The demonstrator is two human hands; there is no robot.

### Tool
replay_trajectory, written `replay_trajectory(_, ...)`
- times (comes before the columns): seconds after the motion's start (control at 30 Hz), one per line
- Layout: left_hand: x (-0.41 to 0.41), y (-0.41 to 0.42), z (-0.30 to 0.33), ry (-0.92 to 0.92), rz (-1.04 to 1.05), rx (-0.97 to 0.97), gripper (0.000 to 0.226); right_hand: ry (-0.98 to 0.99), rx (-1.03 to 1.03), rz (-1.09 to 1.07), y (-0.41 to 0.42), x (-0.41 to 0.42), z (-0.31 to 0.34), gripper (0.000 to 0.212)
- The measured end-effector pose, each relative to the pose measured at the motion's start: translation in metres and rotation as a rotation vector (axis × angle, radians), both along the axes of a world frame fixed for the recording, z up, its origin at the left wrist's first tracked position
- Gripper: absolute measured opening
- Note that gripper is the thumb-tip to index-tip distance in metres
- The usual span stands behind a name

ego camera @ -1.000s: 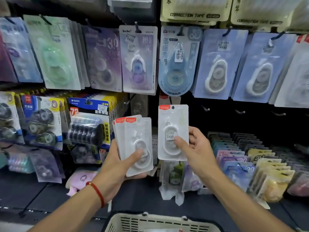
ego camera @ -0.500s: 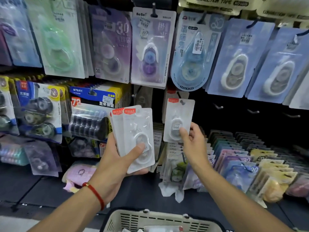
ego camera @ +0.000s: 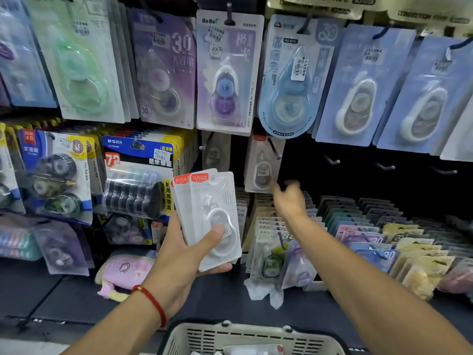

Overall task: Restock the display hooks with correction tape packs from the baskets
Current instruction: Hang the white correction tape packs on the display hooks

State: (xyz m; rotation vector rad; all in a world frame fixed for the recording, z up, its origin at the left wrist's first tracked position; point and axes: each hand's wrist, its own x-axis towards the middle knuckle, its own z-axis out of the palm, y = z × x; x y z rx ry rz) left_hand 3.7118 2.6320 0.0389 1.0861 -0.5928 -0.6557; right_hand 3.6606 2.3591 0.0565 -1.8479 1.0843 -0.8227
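**One pack on the hook, a fan of them in hand**

My right hand is blurred just below the white correction tape pack that hangs on its display hook in the dark middle row. It seems to hold nothing, fingers loosely spread, though the blur keeps me from being sure whether a fingertip touches the card's lower edge. My left hand grips the stack of packs, thumb pressed across the blister of the front one, fingers curled behind.

To do this step well, I judge I should let the hung pack settle flat against the back of the hook before feeding the next, then peel the front card off the stack with my thumb so only one comes away. The hang hole sits in the red header, so I would lead with that top edge and aim squarely at the hook's tip. The bare hooks to the right look ready for more.

The packs are slim, translucent white cards with a red strip on top and an oval dispenser under a clear bubble; slippery, I'd guess. More lie in the basket below.
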Motion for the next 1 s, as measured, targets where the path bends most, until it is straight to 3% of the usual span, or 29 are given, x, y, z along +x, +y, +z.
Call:
replay_trajectory(0.1,-0.002,0.001,0.002,0.024,-0.053,0.003,0.062,-0.113,-0.019,0.218,0.047,-0.042,0.004,0.034)
replay_trajectory(0.23,-0.011,0.0,0.005,0.044,-0.117,0.012,0.06,-0.135,0.002,0.616,0.111,-0.086,0.009,0.038)
replay_trajectory(0.33,-0.017,-0.001,0.005,0.038,-0.177,0.014,0.057,-0.126,-0.033,0.583,0.13,-0.097,0.002,0.041)
replay_trajectory(0.5,-0.015,0.0,0.004,0.075,-0.205,-0.013,0.045,-0.26,0.104,0.563,0.125,-0.103,0.0,0.029)
replay_trajectory(0.6,-0.011,0.001,0.003,0.053,-0.159,-0.005,0.036,-0.324,0.014,0.491,0.121,-0.108,0.0,0.028)
replay_trajectory(0.77,-0.009,0.002,0.003,0.058,-0.074,0.006,0.048,-0.424,-0.053,0.349,0.102,-0.112,0.004,0.024)
replay_trajectory(1.0,-0.014,0.003,0.008,0.024,-0.075,0.045,0.05,-0.4,-0.047,0.361,0.091,-0.114,0.006,0.035)
